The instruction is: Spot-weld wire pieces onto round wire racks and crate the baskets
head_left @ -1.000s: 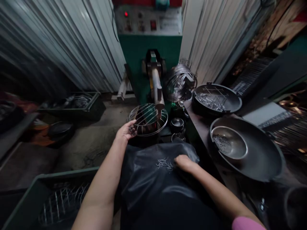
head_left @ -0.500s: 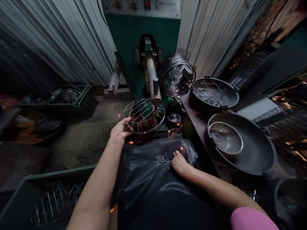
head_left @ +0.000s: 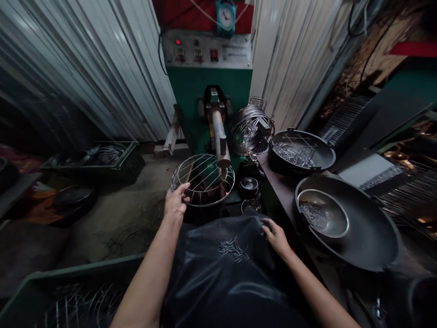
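Note:
My left hand (head_left: 176, 202) grips the near left rim of a round wire rack (head_left: 202, 191), thumb on top. The rack has parallel bars and a second ring below; its right side sits at the electrode tip of a green spot-welding machine (head_left: 223, 159). A small orange glow shows at that contact. My right hand (head_left: 275, 236) is above the right part of the dark apron (head_left: 205, 282) on my lap, fingers curled together; whatever is between them is too small to make out. Short curved wire pieces (head_left: 234, 249) lie in a loose pile on the apron.
On the right bench stand a black pan (head_left: 302, 152) of wire parts and a large pan (head_left: 372, 232) holding a metal bowl (head_left: 336, 214) of small pieces. A wire coil (head_left: 251, 130) hangs beside the machine. Green crates (head_left: 37, 278) with wire racks stand left.
My view has tilted up, showing the control panel and a clock. My right hand has moved away from the wire pile, up and right. The scattered sparks have mostly gone. The left hand keeps its grip.

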A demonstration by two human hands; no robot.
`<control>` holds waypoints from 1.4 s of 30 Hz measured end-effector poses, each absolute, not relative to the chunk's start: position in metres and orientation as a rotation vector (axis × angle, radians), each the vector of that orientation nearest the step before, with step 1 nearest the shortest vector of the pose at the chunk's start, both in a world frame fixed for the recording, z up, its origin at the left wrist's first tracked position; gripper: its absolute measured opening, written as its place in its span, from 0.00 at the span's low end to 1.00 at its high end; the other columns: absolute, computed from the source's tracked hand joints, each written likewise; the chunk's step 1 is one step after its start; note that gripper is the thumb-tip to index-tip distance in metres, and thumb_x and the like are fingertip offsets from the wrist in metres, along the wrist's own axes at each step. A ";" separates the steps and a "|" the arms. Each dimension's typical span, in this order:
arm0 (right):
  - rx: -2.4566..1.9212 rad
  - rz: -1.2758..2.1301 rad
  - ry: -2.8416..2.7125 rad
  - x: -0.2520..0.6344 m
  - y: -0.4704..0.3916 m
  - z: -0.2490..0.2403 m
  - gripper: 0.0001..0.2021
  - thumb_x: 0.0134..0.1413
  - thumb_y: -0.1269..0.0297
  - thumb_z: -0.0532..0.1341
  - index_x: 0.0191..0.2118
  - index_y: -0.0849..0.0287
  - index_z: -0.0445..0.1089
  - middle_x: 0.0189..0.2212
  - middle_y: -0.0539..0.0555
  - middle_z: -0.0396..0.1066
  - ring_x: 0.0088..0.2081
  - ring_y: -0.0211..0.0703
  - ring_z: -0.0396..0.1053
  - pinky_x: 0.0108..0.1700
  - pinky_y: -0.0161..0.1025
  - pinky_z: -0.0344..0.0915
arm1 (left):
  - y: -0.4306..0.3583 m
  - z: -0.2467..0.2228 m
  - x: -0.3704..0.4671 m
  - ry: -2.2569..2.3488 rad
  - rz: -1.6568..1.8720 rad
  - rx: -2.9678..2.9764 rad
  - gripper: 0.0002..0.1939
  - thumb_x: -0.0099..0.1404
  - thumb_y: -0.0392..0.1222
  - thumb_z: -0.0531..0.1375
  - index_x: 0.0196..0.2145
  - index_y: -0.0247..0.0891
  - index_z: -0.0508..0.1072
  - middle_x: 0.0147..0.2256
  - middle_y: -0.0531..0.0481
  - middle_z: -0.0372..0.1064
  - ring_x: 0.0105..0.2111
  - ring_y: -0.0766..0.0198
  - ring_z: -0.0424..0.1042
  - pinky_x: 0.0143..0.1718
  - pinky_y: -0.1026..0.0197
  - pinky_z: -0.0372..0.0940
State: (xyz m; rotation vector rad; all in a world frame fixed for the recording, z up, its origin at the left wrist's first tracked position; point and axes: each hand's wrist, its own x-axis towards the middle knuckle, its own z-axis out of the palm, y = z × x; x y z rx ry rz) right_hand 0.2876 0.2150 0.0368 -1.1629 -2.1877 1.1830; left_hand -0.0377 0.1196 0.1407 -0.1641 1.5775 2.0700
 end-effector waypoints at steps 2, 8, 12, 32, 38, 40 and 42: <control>-1.147 1.254 -2.221 0.287 0.215 0.027 0.13 0.52 0.62 0.52 0.39 0.60 0.69 0.24 0.51 0.70 0.22 0.40 0.67 0.32 0.38 0.66 | 0.120 0.138 -0.036 1.545 2.111 -0.147 0.21 0.32 0.34 0.66 0.23 0.37 0.59 0.18 0.62 0.55 0.15 0.78 0.50 0.13 0.72 0.45; -0.975 1.312 -2.032 0.246 0.224 0.062 0.13 0.53 0.58 0.52 0.36 0.60 0.68 0.25 0.52 0.69 0.26 0.40 0.67 0.31 0.36 0.64 | 0.123 0.131 -0.027 1.498 2.167 -0.123 0.22 0.31 0.35 0.67 0.24 0.37 0.61 0.18 0.62 0.55 0.15 0.78 0.51 0.13 0.72 0.45; -0.769 1.537 -1.800 0.186 0.221 0.104 0.15 0.53 0.55 0.54 0.39 0.60 0.68 0.25 0.52 0.70 0.25 0.38 0.66 0.26 0.32 0.61 | 0.128 0.126 -0.018 1.482 2.159 -0.105 0.22 0.32 0.37 0.67 0.26 0.37 0.62 0.18 0.63 0.55 0.15 0.78 0.50 0.13 0.72 0.44; -0.742 1.627 -1.792 0.128 0.233 0.099 0.11 0.49 0.59 0.57 0.34 0.60 0.68 0.25 0.49 0.71 0.21 0.36 0.68 0.26 0.33 0.63 | 0.144 0.124 -0.019 1.455 2.170 -0.041 0.20 0.37 0.36 0.67 0.28 0.39 0.63 0.21 0.61 0.58 0.17 0.77 0.55 0.15 0.72 0.46; -0.747 1.653 -1.790 0.130 0.235 0.102 0.12 0.49 0.58 0.56 0.35 0.61 0.68 0.22 0.48 0.69 0.20 0.35 0.66 0.23 0.31 0.61 | 0.147 0.123 -0.020 1.469 2.154 -0.068 0.21 0.35 0.36 0.67 0.28 0.39 0.63 0.21 0.61 0.57 0.16 0.78 0.53 0.15 0.72 0.46; -0.739 1.651 -1.791 0.130 0.236 0.103 0.11 0.49 0.59 0.56 0.35 0.61 0.68 0.21 0.48 0.68 0.20 0.35 0.66 0.23 0.31 0.60 | 0.149 0.123 -0.021 1.462 2.148 -0.077 0.22 0.35 0.36 0.67 0.28 0.39 0.63 0.20 0.62 0.56 0.16 0.78 0.51 0.14 0.72 0.46; -0.727 1.648 -1.789 0.129 0.238 0.105 0.11 0.49 0.60 0.56 0.34 0.61 0.68 0.20 0.47 0.67 0.20 0.35 0.66 0.23 0.31 0.60 | 0.151 0.122 -0.022 1.460 2.141 -0.091 0.22 0.33 0.36 0.67 0.27 0.39 0.63 0.19 0.62 0.56 0.16 0.78 0.51 0.14 0.72 0.45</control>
